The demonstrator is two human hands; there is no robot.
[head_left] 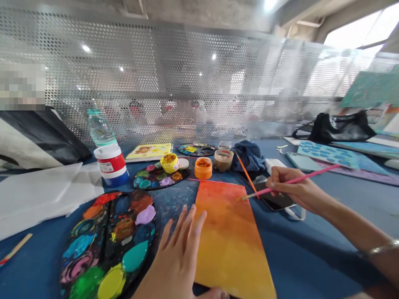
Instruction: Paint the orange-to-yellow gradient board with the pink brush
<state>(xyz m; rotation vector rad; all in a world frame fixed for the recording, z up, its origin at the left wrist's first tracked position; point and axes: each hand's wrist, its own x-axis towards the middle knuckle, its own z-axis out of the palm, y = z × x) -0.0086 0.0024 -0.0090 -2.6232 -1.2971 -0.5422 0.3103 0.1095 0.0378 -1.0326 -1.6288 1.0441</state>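
A tall canvas panel (230, 236) lies flat on the blue tabletop (314, 253), just right of centre. Its paint grades from deep orange at the far end to yellow at the near end, and its near edge runs out of view.

The right hand (294, 187) comes in from the right, its fingers (274, 182) curled narrowly around a pink-handled paintbrush (283, 185). The brush's tip sits at the panel's far right edge, and paint shows on the bristles. The left hand (176, 259) lies palm down at the panel's left edge, its fingers (190, 220) spread wide and holding nothing.

Between the panel and the left hand's far side lies a large paint-covered palette (107, 245). A smaller palette (160, 178) sits farther off, near an orange paint jar (203, 168) and an open yellow one (170, 162). Just right of the panel's far corner, a smartphone (276, 200) lies under the brush's line, with an orange-handled brush (246, 176) resting across it. Blue tabletop stretches right of the panel, beneath the right forearm.
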